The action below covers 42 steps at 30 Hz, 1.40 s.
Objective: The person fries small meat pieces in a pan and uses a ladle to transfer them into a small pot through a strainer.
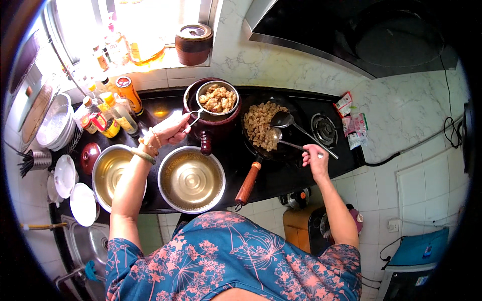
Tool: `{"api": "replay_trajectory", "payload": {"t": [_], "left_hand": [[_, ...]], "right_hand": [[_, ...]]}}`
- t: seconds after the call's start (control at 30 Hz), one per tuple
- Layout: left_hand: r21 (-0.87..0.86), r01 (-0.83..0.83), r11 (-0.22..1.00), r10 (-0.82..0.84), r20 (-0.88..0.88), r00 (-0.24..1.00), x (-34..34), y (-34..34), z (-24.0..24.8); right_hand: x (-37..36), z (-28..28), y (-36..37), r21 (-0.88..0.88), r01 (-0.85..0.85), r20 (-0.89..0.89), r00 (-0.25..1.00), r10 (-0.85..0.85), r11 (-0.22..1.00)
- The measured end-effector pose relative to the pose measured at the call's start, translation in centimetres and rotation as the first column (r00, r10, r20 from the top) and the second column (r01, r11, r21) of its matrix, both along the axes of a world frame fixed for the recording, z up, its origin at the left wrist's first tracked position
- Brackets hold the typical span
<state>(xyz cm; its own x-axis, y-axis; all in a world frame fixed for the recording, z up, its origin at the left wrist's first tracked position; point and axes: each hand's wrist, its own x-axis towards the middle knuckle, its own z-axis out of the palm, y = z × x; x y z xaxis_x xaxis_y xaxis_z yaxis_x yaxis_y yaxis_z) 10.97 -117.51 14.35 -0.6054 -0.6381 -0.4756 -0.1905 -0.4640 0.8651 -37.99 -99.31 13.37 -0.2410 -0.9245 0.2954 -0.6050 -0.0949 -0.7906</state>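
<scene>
My left hand [173,129] is closed round the wire handle of a round strainer [200,98] heaped with browned food pieces [219,98]. The strainer sits over the mouth of a dark red clay pot [232,116], whose stubby handle points toward me. To the right, my right hand [315,159] grips a metal spoon [290,145], its bowl among the crumbly brown pieces [262,120] in a black wok [251,148]. A dark ladle [283,119] also rests in the wok, its handle passing just beyond my right hand. The wok's wooden handle [248,183] points toward me.
Two metal basins of liquid, one [192,180] in the middle and one [104,173] partly behind my left forearm, stand on the black counter. Sauce bottles [120,116], white bowls [64,175] and a sink [88,243] are at left. A bare burner [324,129] and packets [355,123] are at right.
</scene>
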Motion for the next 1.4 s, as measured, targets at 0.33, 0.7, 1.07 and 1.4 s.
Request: {"api": "replay_trajectory", "payload": {"t": [0.33,0.7,1.07,1.4], "left_hand": [[0.014,-0.018,1.000,0.018,-0.003,1.000,0.0,0.3,0.0],[0.029,-0.005,1.000,0.005,-0.003,1.000,0.2,0.0,-0.2],[-0.029,0.026,0.999,-0.028,-0.049,0.998,0.3,0.4,-0.4],[-0.086,0.010,0.996,-0.010,0.002,1.000,0.2,0.3,-0.7]], "right_hand": [[1.1,9.1,1.4,0.212,0.032,0.369,0.923,-0.111,0.977],[3.0,15.7,-1.5,0.256,0.032,0.471,0.868,-0.154,0.966],[5.8,20.0,-8.0,0.240,-0.085,0.504,0.862,-0.049,0.967],[12.6,20.9,-13.7,0.249,-0.260,0.454,0.882,0.125,0.933]]}}
